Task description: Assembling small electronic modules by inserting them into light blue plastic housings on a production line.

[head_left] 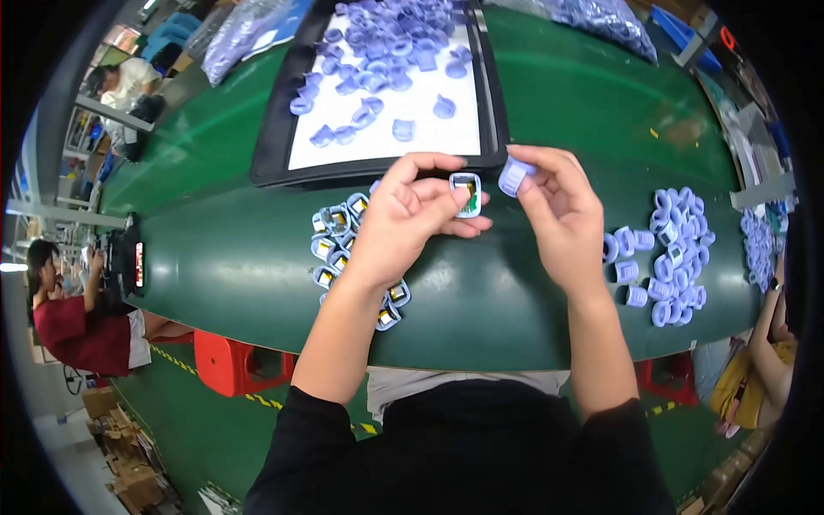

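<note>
Between the thumb and fingers of my left hand is a small light-blue housing, its open side showing a green circuit board and a dark part inside. My right hand pinches a lavender plastic cover with a ribbed face. The two pieces are close together but apart, just in front of the tray. Beside and partly behind my left forearm lies a group of similar open housings with boards and yellow parts in them. To the right of my right hand sits a pile of lavender ring-shaped pieces.
A black tray lined with white holds many loose lavender covers ahead of me. Plastic bags of parts lie at the far edge of the green table. A red stool stands at left; other people sit at both sides.
</note>
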The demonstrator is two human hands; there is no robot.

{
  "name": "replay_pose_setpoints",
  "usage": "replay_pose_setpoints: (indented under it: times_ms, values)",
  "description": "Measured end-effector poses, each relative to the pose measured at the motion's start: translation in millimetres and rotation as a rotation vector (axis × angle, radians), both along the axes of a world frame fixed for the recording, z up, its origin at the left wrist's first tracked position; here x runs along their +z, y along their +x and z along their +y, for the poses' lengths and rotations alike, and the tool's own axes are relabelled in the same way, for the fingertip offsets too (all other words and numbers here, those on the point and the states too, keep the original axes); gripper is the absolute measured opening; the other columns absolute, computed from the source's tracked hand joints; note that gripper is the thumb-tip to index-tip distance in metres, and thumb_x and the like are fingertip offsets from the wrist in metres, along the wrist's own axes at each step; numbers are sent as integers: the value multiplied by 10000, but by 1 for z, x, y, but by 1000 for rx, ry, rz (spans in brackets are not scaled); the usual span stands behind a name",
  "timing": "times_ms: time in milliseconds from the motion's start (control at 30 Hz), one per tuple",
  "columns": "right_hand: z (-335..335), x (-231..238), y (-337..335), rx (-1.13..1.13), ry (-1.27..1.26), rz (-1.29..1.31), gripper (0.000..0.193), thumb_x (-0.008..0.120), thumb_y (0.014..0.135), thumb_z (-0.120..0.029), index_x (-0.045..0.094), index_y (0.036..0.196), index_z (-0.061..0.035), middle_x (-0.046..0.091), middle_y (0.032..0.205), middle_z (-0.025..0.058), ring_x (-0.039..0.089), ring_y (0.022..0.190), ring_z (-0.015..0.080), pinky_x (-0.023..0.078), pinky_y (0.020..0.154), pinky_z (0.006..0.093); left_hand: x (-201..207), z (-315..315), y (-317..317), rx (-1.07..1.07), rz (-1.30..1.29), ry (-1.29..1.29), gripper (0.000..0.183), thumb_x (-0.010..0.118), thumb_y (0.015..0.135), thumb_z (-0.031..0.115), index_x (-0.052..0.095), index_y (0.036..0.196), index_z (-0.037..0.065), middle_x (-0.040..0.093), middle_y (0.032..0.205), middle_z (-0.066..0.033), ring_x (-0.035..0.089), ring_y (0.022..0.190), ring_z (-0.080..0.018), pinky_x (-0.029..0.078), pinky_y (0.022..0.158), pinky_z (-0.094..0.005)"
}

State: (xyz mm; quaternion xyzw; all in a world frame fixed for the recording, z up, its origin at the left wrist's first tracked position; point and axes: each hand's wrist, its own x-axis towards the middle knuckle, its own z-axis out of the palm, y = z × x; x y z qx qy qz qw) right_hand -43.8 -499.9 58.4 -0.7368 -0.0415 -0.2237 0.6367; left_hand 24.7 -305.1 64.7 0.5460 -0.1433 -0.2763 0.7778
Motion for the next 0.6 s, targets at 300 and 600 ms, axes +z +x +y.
replay_pose_setpoints:
  times_ms: [300,600]
  values:
    - [-4,-4,-2,148,406,41,335,615,980,-10,597,1308,57,669,1203,107,635,1086,147,493,977,294,11,1,-10,-55,54,-50,306,561,1030,99,555,1293,-58,713,1075,-252,757,906,-333,650,755,-324]
    - [-3,-4,-3,129,438,3,393,588,983,-74,552,1355,45,646,1239,115,620,1096,177,472,986,343,14,3,-16,-88,91,-50,329,533,1039,92,556,1337,-46,699,1113,-292,757,908,-341,657,754,-322]
